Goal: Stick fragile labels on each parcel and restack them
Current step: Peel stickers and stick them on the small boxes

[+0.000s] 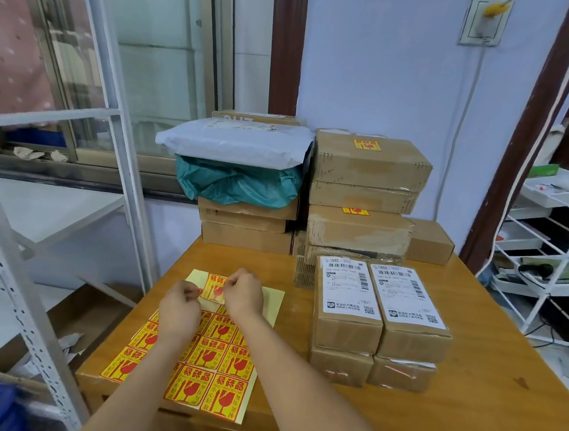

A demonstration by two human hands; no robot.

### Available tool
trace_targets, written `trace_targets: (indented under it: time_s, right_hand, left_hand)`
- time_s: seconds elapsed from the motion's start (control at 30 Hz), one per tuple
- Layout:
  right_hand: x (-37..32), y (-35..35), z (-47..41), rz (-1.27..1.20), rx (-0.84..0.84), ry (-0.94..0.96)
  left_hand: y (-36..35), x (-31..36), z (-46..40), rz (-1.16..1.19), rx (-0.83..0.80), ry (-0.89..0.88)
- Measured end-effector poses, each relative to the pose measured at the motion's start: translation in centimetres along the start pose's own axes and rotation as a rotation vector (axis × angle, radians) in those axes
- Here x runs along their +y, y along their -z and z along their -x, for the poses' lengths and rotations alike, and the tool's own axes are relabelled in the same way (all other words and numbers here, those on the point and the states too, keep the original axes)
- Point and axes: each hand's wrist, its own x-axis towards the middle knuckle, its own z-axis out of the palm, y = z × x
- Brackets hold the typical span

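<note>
The left hand (pixel 180 311) is hovering over the label sheet (pixel 208 363), its fingers (pixel 190 288) curling inward toward the thumb and apparently pinching the near-left edge of one loose fragile label (pixel 214 288) (the pinch itself is facing away from the camera, so I am judging it from the curl); that label is lying just beyond and to the right of those fingertips, spanning the gap between the two hands, with its printed face up and its long axis running roughly from one hand across to the other; the right hand (pixel 243 296) is meeting it from the other side, fingers likewise curling onto the label's right edge, so both hands are gripping the same piece and neither is nearer than the other; below the wrists the rest of the sheet is lying flat on the wooden table (pixel 488 388), still carrying several rows of unpeeled labels; well off to the right of the right hand's fingers, two front parcels (pixel 381 309) are sitting side by side on top of two more, showing shipping labels but no fragile label, and these seem the likely destination; behind them a taller stack (pixel 364 194) is already wearing red-and-yellow labels, so the coming move is probably a carry rightward and slightly away from the body.
</note>
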Motion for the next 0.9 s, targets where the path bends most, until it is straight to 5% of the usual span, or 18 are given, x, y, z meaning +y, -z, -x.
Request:
trace_targets:
  time_s: [0.43,0.63,0.9]
  right_hand:
    - [-6.7,10.3,3.3,-0.200,-0.116,0.285]
    - [-6.3,18.4,4.4,-0.174,-0.129,0.302]
    - [-2.5,25.3,5.8,-0.189,-0.082,0.181]
  left_hand:
    - [1.3,1.4,-1.2,0.365,-0.041,0.185]
    - [1.3,8.5,0.8,0.556,-0.040,-0.062]
    - [-1.4,17.8,5.4,0.527,-0.301,-0.358]
